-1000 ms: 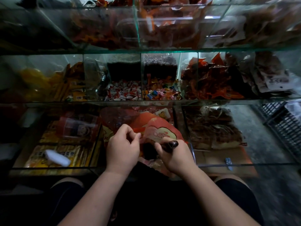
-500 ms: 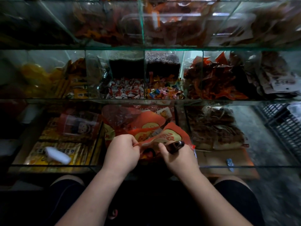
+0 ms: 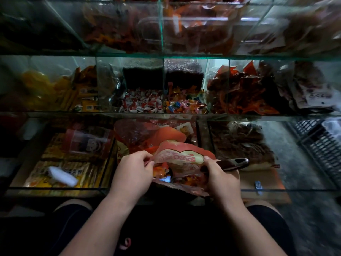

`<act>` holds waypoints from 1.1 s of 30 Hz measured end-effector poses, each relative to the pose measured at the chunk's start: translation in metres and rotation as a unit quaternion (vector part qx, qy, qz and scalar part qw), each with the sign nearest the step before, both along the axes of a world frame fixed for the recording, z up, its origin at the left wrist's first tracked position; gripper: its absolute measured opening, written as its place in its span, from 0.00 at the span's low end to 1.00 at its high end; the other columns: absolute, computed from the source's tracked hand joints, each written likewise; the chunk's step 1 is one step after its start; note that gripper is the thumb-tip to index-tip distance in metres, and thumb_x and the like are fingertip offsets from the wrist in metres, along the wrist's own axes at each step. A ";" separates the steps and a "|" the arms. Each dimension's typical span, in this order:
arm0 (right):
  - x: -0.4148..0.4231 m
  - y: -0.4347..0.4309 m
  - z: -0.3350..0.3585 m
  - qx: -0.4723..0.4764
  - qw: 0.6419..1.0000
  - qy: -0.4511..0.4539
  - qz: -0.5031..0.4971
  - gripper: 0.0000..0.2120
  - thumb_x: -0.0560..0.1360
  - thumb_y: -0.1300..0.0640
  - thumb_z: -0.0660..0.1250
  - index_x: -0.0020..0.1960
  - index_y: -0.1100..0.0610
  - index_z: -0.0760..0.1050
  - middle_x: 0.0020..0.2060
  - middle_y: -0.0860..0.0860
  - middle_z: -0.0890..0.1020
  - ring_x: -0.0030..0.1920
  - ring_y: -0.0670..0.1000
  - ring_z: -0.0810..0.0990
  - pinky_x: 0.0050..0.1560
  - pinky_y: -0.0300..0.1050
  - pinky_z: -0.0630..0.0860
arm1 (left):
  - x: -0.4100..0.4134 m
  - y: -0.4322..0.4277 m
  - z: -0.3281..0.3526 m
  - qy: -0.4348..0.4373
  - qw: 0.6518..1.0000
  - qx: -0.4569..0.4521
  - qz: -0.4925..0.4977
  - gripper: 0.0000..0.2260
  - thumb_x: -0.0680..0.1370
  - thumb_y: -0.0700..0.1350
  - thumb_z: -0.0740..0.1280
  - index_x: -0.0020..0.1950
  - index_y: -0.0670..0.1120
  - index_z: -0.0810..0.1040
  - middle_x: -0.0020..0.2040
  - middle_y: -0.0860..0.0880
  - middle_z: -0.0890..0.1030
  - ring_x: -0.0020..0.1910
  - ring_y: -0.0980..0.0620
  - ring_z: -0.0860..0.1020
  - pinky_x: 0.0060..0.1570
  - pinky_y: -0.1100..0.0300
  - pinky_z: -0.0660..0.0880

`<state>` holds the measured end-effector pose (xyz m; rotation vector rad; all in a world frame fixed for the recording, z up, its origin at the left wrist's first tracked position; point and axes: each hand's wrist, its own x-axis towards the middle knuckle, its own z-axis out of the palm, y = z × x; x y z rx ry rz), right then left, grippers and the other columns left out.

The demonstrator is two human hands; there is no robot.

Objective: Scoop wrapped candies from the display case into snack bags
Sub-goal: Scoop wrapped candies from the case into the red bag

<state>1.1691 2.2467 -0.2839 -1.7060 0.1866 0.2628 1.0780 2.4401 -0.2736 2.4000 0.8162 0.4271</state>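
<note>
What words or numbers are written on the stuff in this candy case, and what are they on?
Nothing here is clear enough to quote.
snack bag: pink lettering on a cream patch, upside down and blurred.
white labels, right of the middle shelf: dark print, blurred.
yellow packs, bottom left: dark characters, too small.
red-and-white candies: print too small.
scoop handle: no writing visible.

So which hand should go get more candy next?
Probably the right: the right hand grips the scoop, while the left hand is busy pinching the edge of the snack bag.
</note>
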 end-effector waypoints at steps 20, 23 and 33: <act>0.012 -0.047 0.071 -0.060 0.993 -0.104 0.007 0.22 0.71 0.33 0.62 0.35 0.50 0.80 0.23 0.51 0.78 0.25 0.51 0.76 0.37 0.47 0.70 | 0.047 -0.055 -0.008 0.144 0.959 -0.056 -0.237 0.22 0.82 0.56 0.60 0.74 0.49 0.69 0.74 0.49 0.69 0.73 0.47 0.68 0.72 0.53 0.65; 0.006 -0.050 0.081 -0.048 0.995 -0.082 0.009 0.23 0.71 0.30 0.61 0.35 0.47 0.80 0.19 0.49 0.75 0.19 0.44 0.72 0.31 0.42 0.66 | 0.044 -0.055 -0.014 0.159 0.968 -0.030 -0.192 0.26 0.82 0.57 0.60 0.79 0.50 0.61 0.74 0.47 0.67 0.73 0.44 0.66 0.72 0.49 0.65; -0.003 -0.066 0.103 -0.012 0.996 -0.090 0.003 0.27 0.63 0.28 0.63 0.39 0.51 0.83 0.21 0.54 0.76 0.18 0.50 0.71 0.21 0.40 0.65 | 0.035 -0.058 -0.017 0.052 0.981 -0.037 -0.184 0.23 0.84 0.56 0.56 0.80 0.55 0.60 0.78 0.52 0.61 0.77 0.52 0.58 0.75 0.53 0.58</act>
